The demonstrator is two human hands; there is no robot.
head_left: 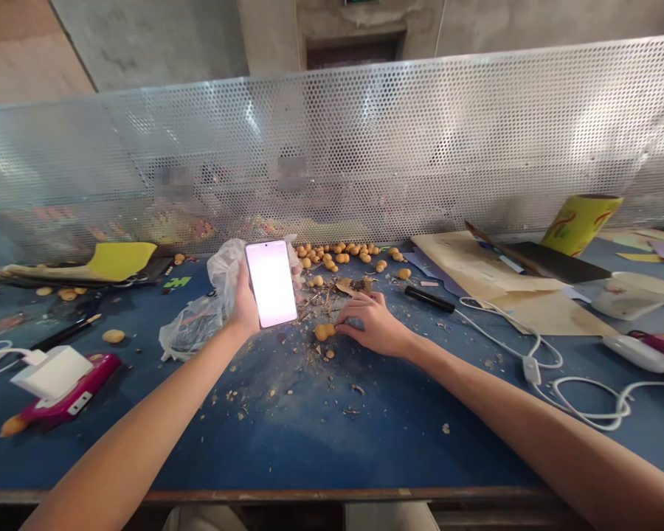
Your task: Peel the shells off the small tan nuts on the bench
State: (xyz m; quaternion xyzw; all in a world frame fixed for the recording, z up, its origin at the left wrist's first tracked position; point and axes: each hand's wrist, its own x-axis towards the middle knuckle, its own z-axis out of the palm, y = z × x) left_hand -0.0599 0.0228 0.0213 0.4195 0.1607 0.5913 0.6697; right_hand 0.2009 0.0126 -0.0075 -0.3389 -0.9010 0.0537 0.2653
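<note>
My left hand (pixel 245 308) holds a smartphone (pixel 271 283) upright, its screen glowing blank white. A crumpled clear plastic bag (pixel 210 310) lies against that hand. My right hand (pixel 373 324) rests open on the blue table (pixel 288 450), its fingertips close to a pair of loquat-like yellow fruits (pixel 324 332). Scattered peel and stem debris (pixel 315 302) lies around them. Many similar fruits (pixel 337 254) are gathered behind the phone, near the table's far side.
A perforated metal screen (pixel 332 155) runs along the far side. A black marker (pixel 429 299) and white cable (pixel 536 361) lie right of my right hand. Further right are cardboard sheets (pixel 492 280), a yellow-green cup (pixel 581 225) and a white bowl (pixel 631 295). A white-and-pink device (pixel 60 383) sits left.
</note>
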